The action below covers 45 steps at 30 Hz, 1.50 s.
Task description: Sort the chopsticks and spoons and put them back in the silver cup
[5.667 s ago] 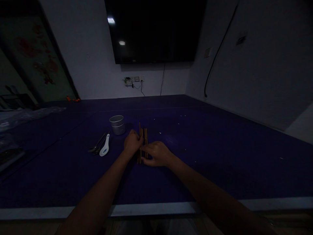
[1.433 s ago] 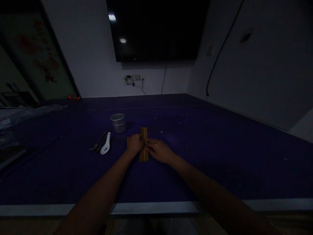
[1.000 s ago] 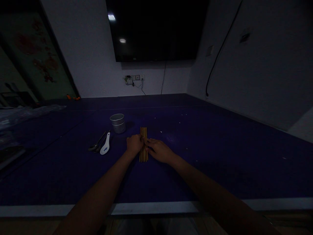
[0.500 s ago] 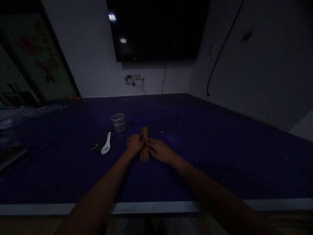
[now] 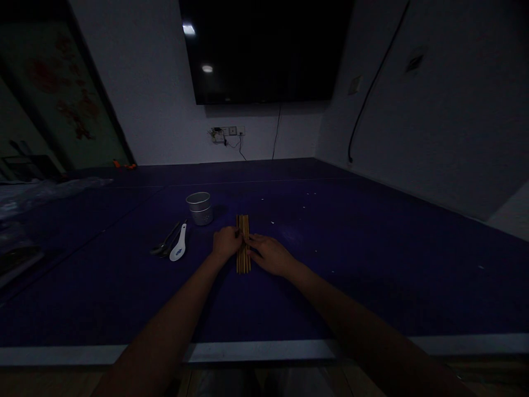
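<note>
Several wooden chopsticks (image 5: 243, 266) lie side by side on the dark blue-purple tabletop, in a flat row pointing away from me. Their near and far ends are almost level. From the left, my left hand (image 5: 226, 242) is closed on them, its fingertips at the middle of the row. My right hand (image 5: 269, 255) grips the right side, thumb and fingers against the outer sticks. Left of the hands lies a white soup spoon (image 5: 177, 251) with a blue mark. Beside it are metal spoons (image 5: 161, 248), partly overlapping. A grey metal cup (image 5: 200, 209) stands upright behind them.
The purple table (image 5: 372, 264) has a pale front edge (image 5: 260, 351). Small white scraps (image 5: 272, 223) dot its surface. Clear plastic wrapping (image 5: 53, 189) lies at the left. A large dark television (image 5: 268, 49) hangs on the wall above several sockets (image 5: 232, 131).
Earlier the chopsticks lay in separate groups with uneven far ends. They now form one tight, level row. The right hand has shifted slightly to the right. Over the last second little differs.
</note>
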Available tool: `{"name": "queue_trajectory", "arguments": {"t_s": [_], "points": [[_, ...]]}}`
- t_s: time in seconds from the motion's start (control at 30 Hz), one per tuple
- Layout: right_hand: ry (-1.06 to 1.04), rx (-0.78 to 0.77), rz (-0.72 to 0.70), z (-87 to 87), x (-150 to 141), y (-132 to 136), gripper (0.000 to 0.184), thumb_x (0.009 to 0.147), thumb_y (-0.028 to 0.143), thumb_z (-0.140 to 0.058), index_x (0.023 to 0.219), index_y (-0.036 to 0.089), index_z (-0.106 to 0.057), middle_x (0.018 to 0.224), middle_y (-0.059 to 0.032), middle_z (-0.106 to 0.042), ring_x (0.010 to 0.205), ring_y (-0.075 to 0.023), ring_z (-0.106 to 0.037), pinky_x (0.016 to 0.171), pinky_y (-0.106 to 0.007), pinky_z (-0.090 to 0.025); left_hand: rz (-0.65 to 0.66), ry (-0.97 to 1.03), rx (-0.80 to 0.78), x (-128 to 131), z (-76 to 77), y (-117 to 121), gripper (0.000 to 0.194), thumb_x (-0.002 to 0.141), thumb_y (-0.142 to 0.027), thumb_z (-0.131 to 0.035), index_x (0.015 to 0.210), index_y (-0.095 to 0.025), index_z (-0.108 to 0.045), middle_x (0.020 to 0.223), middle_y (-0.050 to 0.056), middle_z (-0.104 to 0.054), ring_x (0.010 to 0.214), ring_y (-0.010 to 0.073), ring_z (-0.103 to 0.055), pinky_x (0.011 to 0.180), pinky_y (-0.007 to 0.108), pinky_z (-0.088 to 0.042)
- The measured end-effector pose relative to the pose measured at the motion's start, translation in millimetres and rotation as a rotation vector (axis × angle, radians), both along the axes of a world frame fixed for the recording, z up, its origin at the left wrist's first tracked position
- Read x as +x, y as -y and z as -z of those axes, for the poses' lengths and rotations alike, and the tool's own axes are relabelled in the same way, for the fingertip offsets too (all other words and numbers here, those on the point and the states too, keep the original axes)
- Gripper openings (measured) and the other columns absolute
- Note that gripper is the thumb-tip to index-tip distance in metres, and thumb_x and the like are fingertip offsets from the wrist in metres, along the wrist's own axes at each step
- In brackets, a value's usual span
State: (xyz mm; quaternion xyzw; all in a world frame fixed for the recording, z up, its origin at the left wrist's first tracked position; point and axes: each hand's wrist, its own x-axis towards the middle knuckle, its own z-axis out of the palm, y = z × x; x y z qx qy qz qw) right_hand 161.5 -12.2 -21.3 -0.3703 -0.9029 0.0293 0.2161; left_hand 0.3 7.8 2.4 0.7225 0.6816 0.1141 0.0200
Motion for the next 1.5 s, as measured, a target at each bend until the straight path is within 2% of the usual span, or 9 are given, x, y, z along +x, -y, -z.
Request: {"name": "queue_trajectory", "arguments": {"t_s": [0.2,0.4,0.7,0.87,1.03,1.23,1.5], "points": [[0.023,-0.002,0.013,-0.4,-0.1,0.5,0.042,0.094,0.029,-0.045,0.131,0.013,-0.055,0.134,-0.0166,-0.058,0.124,-0.0257,-0.054,0.103,-0.041,-0.043,0.006,-0.031,-0.008,0.0,-0.7,0.2,0.034,0.092,-0.034,-0.042,0.108,-0.022,-0.069,0.107,0.008,-0.073,0.102,0.0212,-0.066,0.080,0.028,-0.047],[0.021,-0.008,0.020,-1.8,-0.4,1.8,0.039,0.094,0.028,-0.046,0.130,0.017,-0.056,0.133,-0.0140,-0.059,0.124,-0.0248,-0.054,0.102,-0.041,-0.043,0.018,-0.041,0.000,-0.5,0.5,-0.4,0.034,0.092,-0.032,-0.040,0.108,-0.023,-0.069,0.110,0.007,-0.072,0.103,0.0210,-0.066,0.081,0.028,-0.047],[0.016,-0.005,0.006,-2.4,0.2,2.2,0.035,0.094,0.027,-0.046,0.126,0.017,-0.057,0.132,-0.0141,-0.059,0.123,-0.0249,-0.054,0.100,-0.040,-0.044,0.019,-0.057,0.013,0.0,-0.1,0.9,0.035,0.092,-0.031,-0.038,0.105,-0.021,-0.070,0.106,0.008,-0.073,0.101,0.0218,-0.067,0.081,0.029,-0.048],[0.020,-0.011,-0.007,-3.0,0.1,2.1,0.033,0.094,0.025,-0.046,0.123,0.017,-0.059,0.129,-0.0142,-0.061,0.121,-0.0252,-0.056,0.100,-0.041,-0.044,0.025,-0.034,0.025,0.3,-0.3,2.0,0.034,0.092,-0.029,-0.039,0.110,-0.023,-0.067,0.108,0.007,-0.072,0.102,0.0209,-0.066,0.080,0.027,-0.047],[0.040,-0.012,-0.009,-3.4,0.1,1.9,0.034,0.095,0.027,-0.043,0.124,0.017,-0.058,0.131,-0.0140,-0.059,0.123,-0.0247,-0.054,0.101,-0.040,-0.044,-0.031,0.027,0.034,0.4,0.4,-0.3,0.035,0.091,-0.031,-0.043,0.120,-0.021,-0.060,0.106,0.008,-0.072,0.099,0.0209,-0.067,0.078,0.027,-0.047],[0.028,-0.030,0.001,-1.5,0.1,1.4,0.035,0.095,0.026,-0.045,0.126,0.017,-0.057,0.133,-0.0155,-0.057,0.125,-0.0256,-0.052,0.102,-0.042,-0.042,-0.021,0.053,0.021,-0.7,2.0,-2.3,0.026,0.090,-0.027,-0.046,0.109,-0.021,-0.062,0.101,0.007,-0.073,0.096,0.0197,-0.067,0.076,0.026,-0.046],[0.001,-0.022,-0.037,-5.3,-0.5,2.7,0.030,0.093,0.022,-0.047,0.120,0.016,-0.060,0.128,-0.0140,-0.060,0.121,-0.0250,-0.055,0.100,-0.040,-0.044,0.018,0.029,0.017,-0.8,1.6,-1.7,0.028,0.091,-0.030,-0.042,0.105,-0.019,-0.064,0.101,0.009,-0.073,0.096,0.0208,-0.067,0.078,0.028,-0.046]]}}
